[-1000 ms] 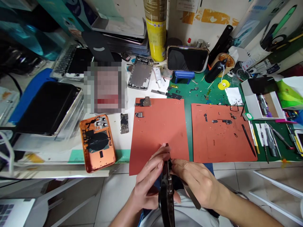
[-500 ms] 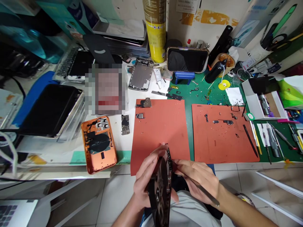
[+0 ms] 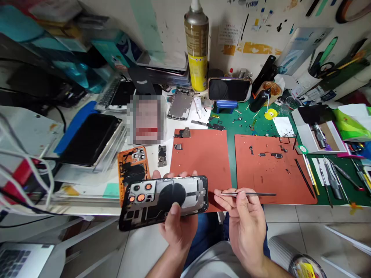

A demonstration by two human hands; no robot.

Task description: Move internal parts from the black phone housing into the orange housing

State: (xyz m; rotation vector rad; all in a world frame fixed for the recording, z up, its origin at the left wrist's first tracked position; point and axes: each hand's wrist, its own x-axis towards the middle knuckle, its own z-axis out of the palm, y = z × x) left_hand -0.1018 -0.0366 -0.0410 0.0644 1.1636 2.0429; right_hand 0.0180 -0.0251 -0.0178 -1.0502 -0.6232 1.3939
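Observation:
My left hand grips a phone housing with the thumb across its inner face and fingers behind the far edge. Inside the housing show round camera openings at its left end and a black round pad in the middle. Between the thumb and fingers of my right hand lie slim metal tweezers, level, their tip towards the housing but apart from it. Partly behind the housing, an orange phone housing lies on the bench. A small circuit board is to its right.
Two orange mats carry small phone parts. A phone leans on a blue stand at the back, beside a spray can. Screwdrivers and other tools lie at the right; a stack with a black screen stands left.
The phone housing has turned from edge-on to lying nearly flat, its inner face up, and moved left. My right hand has come away from it with the tweezers. The view has shifted.

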